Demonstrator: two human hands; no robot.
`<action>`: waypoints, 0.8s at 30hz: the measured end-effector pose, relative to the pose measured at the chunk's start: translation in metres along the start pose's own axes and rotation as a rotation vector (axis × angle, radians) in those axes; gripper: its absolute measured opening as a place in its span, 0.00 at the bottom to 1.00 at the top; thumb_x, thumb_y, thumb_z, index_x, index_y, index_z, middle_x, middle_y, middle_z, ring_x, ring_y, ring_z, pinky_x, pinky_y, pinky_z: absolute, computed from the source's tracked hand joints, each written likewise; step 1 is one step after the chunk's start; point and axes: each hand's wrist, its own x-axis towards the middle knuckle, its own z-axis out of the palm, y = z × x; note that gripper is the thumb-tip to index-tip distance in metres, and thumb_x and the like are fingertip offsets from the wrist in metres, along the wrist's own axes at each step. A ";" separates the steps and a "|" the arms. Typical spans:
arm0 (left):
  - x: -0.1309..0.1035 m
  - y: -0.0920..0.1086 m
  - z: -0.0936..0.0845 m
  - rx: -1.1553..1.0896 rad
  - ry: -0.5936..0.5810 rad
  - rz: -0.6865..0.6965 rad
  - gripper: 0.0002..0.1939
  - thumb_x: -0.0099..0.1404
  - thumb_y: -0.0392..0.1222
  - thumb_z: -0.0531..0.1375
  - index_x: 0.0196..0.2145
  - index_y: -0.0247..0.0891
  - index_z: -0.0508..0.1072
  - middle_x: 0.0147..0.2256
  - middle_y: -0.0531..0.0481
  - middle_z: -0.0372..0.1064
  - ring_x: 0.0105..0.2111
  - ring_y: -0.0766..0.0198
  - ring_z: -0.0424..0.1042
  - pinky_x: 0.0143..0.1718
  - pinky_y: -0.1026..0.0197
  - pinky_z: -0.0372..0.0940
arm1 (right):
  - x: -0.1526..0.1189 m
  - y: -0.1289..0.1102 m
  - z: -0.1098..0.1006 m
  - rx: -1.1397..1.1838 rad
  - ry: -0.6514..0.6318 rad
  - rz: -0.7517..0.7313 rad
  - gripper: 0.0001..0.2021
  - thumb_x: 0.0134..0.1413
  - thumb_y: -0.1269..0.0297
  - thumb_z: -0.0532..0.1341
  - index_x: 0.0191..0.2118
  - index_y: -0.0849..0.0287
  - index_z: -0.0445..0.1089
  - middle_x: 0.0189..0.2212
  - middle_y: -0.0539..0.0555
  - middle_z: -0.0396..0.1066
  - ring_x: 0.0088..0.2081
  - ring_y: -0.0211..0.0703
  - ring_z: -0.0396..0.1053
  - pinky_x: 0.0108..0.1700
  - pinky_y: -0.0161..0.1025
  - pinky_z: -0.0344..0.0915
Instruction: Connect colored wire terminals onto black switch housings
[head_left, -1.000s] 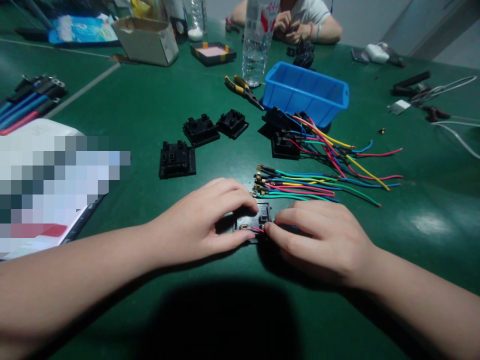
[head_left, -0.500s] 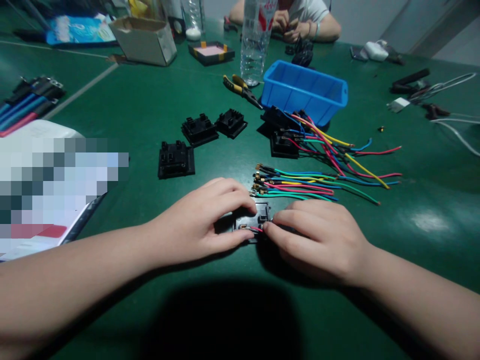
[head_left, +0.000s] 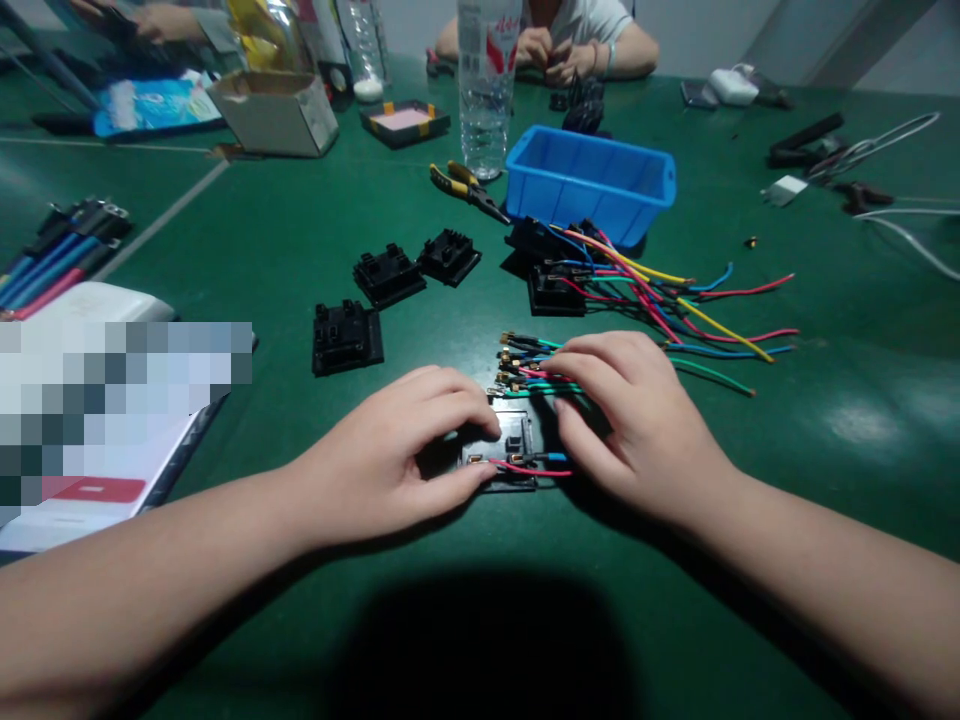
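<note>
My left hand [head_left: 409, 455] is closed on a flat black plastic socket panel [head_left: 495, 432], with thumb and fingers at its left part. A red wire [head_left: 551, 473] and a blue wire [head_left: 555, 457] run rightward from metal terminals on this panel. Over a bundle of coloured wires [head_left: 517, 372] with brass terminals hovers my right hand [head_left: 637, 420], thumb and forefinger apart, fingertips at the wires. Further back sit several similar black panels [head_left: 346, 335] without wires. Others with coloured wires attached [head_left: 555, 290] lie behind the bundle.
A blue plastic bin [head_left: 589, 190] stands at the back, with yellow-handled pliers [head_left: 469, 190] and a clear bottle [head_left: 484, 110] beside it. A cardboard box [head_left: 277, 112] is back left. A partly blurred-out sheet [head_left: 187, 410] lies at left. Another person's hands [head_left: 551, 55] are across the table.
My right hand has left the panel's terminal and moved up to the wire bundle, its fingers parting. A blue wire now shows on the panel. My left hand keeps its hold; the view has shifted slightly.
</note>
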 end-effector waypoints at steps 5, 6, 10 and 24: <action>-0.001 0.000 0.002 0.016 0.044 0.000 0.07 0.64 0.36 0.60 0.41 0.37 0.72 0.40 0.48 0.70 0.41 0.62 0.69 0.44 0.60 0.66 | 0.000 0.006 0.001 0.066 -0.005 0.052 0.11 0.58 0.72 0.56 0.46 0.58 0.70 0.46 0.60 0.72 0.49 0.54 0.67 0.50 0.54 0.64; -0.001 0.000 0.003 0.014 0.049 -0.007 0.07 0.63 0.35 0.59 0.40 0.37 0.72 0.40 0.48 0.70 0.41 0.62 0.69 0.44 0.60 0.66 | 0.000 0.008 0.001 0.087 0.002 0.046 0.13 0.57 0.75 0.55 0.46 0.58 0.70 0.45 0.60 0.72 0.48 0.53 0.67 0.49 0.53 0.65; -0.001 0.001 0.003 0.002 0.030 -0.033 0.09 0.60 0.34 0.59 0.40 0.36 0.71 0.39 0.48 0.68 0.41 0.61 0.68 0.44 0.59 0.66 | 0.002 0.014 0.001 0.077 0.019 0.053 0.15 0.54 0.79 0.55 0.45 0.58 0.69 0.45 0.59 0.72 0.48 0.53 0.67 0.49 0.53 0.65; -0.002 -0.003 0.004 -0.020 -0.029 -0.030 0.13 0.63 0.34 0.58 0.46 0.38 0.68 0.43 0.46 0.66 0.43 0.60 0.67 0.45 0.57 0.66 | 0.002 0.015 0.010 0.029 -0.055 0.164 0.16 0.58 0.68 0.58 0.52 0.59 0.67 0.49 0.61 0.72 0.51 0.57 0.67 0.53 0.56 0.62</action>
